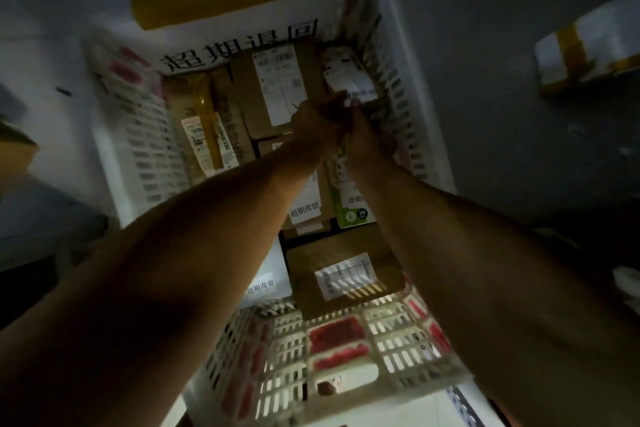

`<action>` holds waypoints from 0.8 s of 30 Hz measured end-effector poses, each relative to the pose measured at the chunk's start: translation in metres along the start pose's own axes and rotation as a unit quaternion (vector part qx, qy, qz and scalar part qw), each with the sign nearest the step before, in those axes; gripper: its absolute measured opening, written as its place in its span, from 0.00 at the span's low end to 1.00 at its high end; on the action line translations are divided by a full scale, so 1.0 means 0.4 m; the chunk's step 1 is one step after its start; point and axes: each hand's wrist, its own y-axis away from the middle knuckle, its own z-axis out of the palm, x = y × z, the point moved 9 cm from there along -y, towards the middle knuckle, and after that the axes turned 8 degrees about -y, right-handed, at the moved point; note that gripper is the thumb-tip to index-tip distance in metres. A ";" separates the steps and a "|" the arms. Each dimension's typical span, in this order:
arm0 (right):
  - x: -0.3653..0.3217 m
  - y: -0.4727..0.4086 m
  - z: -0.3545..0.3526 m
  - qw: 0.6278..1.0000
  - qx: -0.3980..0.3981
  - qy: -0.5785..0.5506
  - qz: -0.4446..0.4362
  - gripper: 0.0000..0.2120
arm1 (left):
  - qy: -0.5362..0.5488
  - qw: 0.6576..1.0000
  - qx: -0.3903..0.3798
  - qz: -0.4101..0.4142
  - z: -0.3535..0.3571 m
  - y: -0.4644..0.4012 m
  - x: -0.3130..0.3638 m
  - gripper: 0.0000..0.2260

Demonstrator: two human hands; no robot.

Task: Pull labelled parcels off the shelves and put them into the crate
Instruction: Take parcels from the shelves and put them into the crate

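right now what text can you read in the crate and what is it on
"超期退回": white sign at the crate's far end.
"超期滞留": white sticker on a brown parcel; another sticker on a white parcel.
Shipping labels: blurred, unreadable.

left grip [317, 121] curled | right grip [363, 128] curled | forearms extended, converging

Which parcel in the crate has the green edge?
The green-edged parcel against the crate's right wall, under the right forearm. The other parcels around it are plain brown cardboard or white wrapping; only this one shows a green strip with round logos.
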 end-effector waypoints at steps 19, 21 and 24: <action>-0.091 0.048 -0.019 0.972 -0.014 0.224 -0.076 0.25 | -0.086 0.996 0.015 0.021 -0.080 0.048 0.045 0.13; -0.114 0.088 -0.012 0.962 -0.031 0.259 -0.077 0.22 | -0.078 0.997 0.004 0.021 -0.100 0.075 0.061 0.13; -0.164 0.184 -0.010 0.950 -0.044 0.294 -0.092 0.21 | -0.085 0.996 0.001 0.016 -0.138 0.147 0.097 0.12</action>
